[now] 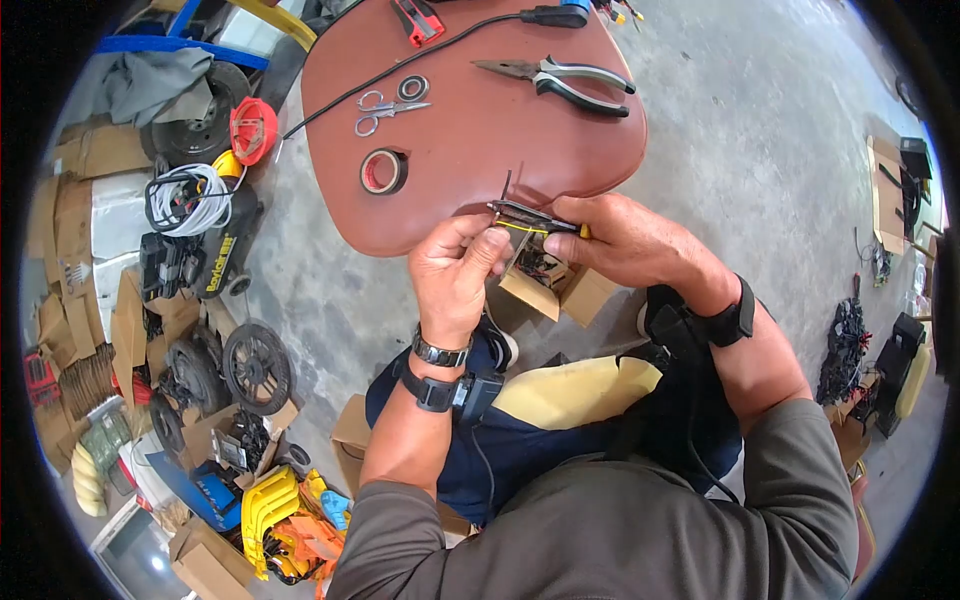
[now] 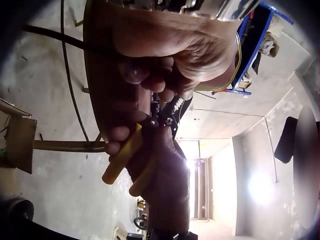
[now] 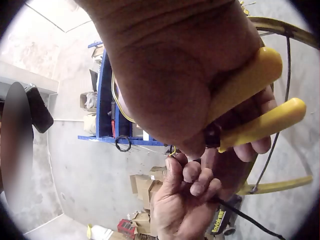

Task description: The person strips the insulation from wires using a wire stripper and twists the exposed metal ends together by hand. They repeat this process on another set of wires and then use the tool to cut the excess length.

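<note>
In the head view the right hand [image 1: 625,235] grips a dark-headed hand tool whose yellow handles [image 3: 260,125] stick out of the palm in the right wrist view. The left hand [image 1: 455,270] pinches a thin wire or cable end at the tool's head [image 1: 522,214], fingertips close to the other hand's. A short yellow wire [image 1: 520,228] runs along the tool's head. In the left wrist view the metal jaws lie just below the left fingers, and the right hand [image 2: 162,185] is wrapped round the handles. What exactly sits between the jaws cannot be told.
On the brown seat-like surface [image 1: 470,130] lie long-nose pliers [image 1: 565,85], small scissors [image 1: 375,115], tape rolls [image 1: 383,172], a red cutter [image 1: 418,22] and a black cable. An open cardboard box [image 1: 530,290] stands below the hands. Wheels, boxes and a red helmet crowd the left floor.
</note>
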Demonstrator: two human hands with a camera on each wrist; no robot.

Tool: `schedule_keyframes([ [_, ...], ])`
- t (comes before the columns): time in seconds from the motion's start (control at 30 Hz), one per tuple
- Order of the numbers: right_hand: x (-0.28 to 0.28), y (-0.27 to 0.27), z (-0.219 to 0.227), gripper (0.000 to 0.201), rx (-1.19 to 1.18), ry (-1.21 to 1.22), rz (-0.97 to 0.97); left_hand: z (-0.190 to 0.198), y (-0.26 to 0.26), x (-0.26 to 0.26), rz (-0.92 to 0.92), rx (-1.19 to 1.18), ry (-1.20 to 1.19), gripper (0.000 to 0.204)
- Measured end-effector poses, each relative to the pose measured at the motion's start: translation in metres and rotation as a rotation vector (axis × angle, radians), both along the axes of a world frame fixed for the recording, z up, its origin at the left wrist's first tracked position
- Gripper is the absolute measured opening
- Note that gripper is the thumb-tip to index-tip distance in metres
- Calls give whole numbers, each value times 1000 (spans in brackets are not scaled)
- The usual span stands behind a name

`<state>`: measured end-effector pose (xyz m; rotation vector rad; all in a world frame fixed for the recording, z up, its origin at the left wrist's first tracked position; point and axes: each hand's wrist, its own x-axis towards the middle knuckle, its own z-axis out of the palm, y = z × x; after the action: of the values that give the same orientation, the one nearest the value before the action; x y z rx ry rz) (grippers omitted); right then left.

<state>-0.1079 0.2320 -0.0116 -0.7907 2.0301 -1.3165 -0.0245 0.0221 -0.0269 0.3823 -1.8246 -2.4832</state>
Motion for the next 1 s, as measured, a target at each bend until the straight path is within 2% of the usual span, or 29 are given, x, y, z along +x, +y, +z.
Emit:
schedule_keyframes([
  [0.2,1,1,11,25,138,81,8,-4,0,-2,-69,-30,39,15],
  [0.3,10,0,0,27,-6,228,-66,-3,-5,0,-134,-95,45,18],
  [0.4,16,-2,0,34,-23,439,-113,5,-8,2,-181,-167,69,24],
  [0.57,22,-3,6,43,57,662,-109,6,-15,8,-226,-267,124,20],
  [0.7,27,-3,8,44,113,825,-115,15,-13,17,-211,-235,88,23],
  [0.9,35,-6,14,42,133,998,-137,21,-11,27,-204,-281,129,25],
  [1.0,42,-4,24,44,164,921,-113,20,-12,27,-229,-345,212,26],
])
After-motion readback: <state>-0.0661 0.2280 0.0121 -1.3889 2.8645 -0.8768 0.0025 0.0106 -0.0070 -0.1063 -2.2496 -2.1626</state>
